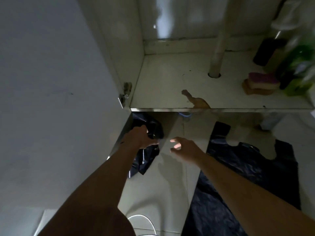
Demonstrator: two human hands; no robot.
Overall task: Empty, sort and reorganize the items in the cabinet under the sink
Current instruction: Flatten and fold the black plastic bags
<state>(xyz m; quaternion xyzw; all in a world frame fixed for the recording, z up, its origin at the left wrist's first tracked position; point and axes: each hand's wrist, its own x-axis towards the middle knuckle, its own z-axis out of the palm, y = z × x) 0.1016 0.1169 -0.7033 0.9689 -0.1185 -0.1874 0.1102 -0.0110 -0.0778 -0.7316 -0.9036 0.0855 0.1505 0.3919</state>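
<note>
- Dim under-sink cabinet (pixel 162 82), seen from above; door (pixel 51 82) swung open on the left, hinge (pixel 125 94) at its inner edge.
- Cabinet floor is white, with a brown stain (pixel 199 101) at the front lip and small dark specks further back.
- Drain pipe (pixel 219 40) runs down through a hole in the cabinet floor, right of centre.
- Still inside, far right: stacked sponges (pixel 260 84), purple on top and yellowish below; a dark bottle (pixel 265 51) behind them; a green pack (pixel 300 68) beside them, too blurred to identify.
- Tiled floor (pixel 170 184) in front of the cabinet, glossy and pale.
- Left grip (pixel 141 137): fingers curled round a crumpled black bag (pixel 150 160), just below the cabinet's front-left corner. Bag bunches above the fist and hangs below it, close to the door's bottom edge.
- Right grip (pixel 185 147): wide, fingers spread and slightly bent, holding nothing. It hovers over the tiles just right of the crumpled bag, not touching it.
- Second black bag (pixel 247 176) lies flat on the tiles to the right, handle loops pointing toward the cabinet. Right forearm crosses above it.
- White cable (pixel 143 220) loops on the floor at the bottom edge, between the forearms.
- Something pale blue shows under the cabinet lip near centre; cannot tell what.
</note>
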